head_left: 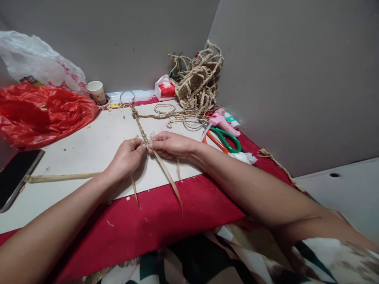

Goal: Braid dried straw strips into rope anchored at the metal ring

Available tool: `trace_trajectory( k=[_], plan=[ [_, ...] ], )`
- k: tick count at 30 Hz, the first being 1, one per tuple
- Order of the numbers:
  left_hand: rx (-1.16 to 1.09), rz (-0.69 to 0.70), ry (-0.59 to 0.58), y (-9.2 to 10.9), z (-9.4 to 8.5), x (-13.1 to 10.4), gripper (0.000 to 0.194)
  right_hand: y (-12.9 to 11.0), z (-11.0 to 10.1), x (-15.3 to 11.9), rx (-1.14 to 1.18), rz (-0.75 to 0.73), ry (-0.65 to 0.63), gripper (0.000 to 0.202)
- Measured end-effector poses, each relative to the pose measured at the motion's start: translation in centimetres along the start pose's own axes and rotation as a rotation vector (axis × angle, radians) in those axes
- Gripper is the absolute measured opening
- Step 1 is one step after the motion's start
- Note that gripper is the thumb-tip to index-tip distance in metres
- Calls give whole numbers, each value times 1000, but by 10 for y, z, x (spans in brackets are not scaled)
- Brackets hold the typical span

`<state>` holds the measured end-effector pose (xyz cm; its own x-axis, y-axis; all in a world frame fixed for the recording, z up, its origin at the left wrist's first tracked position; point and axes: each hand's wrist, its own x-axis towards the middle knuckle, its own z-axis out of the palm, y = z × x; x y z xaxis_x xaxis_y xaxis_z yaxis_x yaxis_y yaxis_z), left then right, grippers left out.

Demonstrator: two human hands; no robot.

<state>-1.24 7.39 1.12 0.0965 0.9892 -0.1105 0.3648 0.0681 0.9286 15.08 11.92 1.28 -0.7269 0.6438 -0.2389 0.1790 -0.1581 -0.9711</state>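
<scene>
A braided straw cord (140, 127) runs from a knot on the white board down to my fingertips. My left hand (129, 154) pinches its near end from the left. From the right, my right hand (167, 144) pinches the same end, its thumb almost touching the left fingertips. Loose flat strands (167, 173) hang from between my hands over the board's front edge onto the red cloth. Another length of cord lies to the right from the knot and reaches a tangled pile of braided cord (197, 85).
White board (74, 152) on red cloth (166, 221). Phone (17, 177), red plastic bag (44, 114), white bag (38, 59) and paper cup (96, 92) at left. Tissue pack (165, 89), pink glue gun (223, 121) and green-handled scissors (229, 140) at right. Grey walls behind.
</scene>
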Motion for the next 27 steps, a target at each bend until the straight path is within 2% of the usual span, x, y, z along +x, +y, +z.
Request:
trace_trajectory(
  k=[3, 7, 11, 15, 19, 24, 27],
  plan=[
    [-7, -32, -11, 3, -1, 0, 16, -3, 0, -1, -307, -83, 91, 17],
    [-156, -163, -107, 9, -2, 1, 20, -10, 9, -3, -719, -159, 220, 21],
    [-236, -209, -164, 10, -2, 2, 26, -11, 16, -7, -966, -205, 299, 24],
    [-238, -168, -117, 5, -1, 2, 22, -13, 12, -12, -995, -197, 289, 24],
    [-200, -131, -86, 2, 1, 1, 23, -18, 11, -16, -927, -140, 295, 22],
    [-226, -107, -74, 3, 3, 1, 22, -15, 22, -16, -710, -76, 333, 22],
    [-290, -155, -82, 5, 3, 0, 25, -8, 31, -15, -756, -89, 401, 25]
  ],
)
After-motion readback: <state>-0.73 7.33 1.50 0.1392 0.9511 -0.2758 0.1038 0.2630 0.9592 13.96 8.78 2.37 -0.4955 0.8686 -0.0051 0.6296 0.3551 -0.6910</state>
